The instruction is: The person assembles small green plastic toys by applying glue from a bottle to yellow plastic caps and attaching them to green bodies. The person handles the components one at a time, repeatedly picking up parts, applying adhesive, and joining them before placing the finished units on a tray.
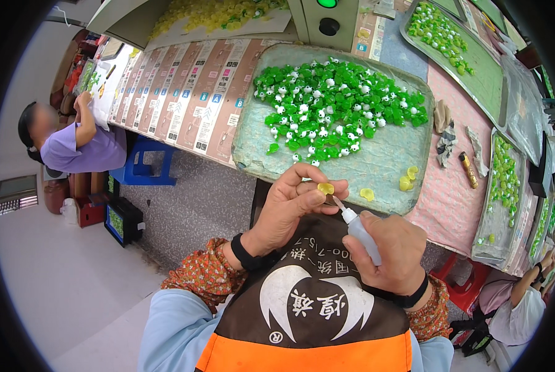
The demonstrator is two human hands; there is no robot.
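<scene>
Worktable, tray — green pieces, yellow pieces, bottle in right hand

Translucent white plastic squeeze bottle: base hidden in right grip. Person in purple short-sleeved shirt: face blurred. Heap of yellow translucent pieces: cut off by top edge, shapes too small to tell.

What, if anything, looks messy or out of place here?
Crumpled scraps lie loose on the pink covering right of the tray, rather like litter. A few yellow pieces stand out beside the green pile; nothing looks clearly spilled.
</scene>
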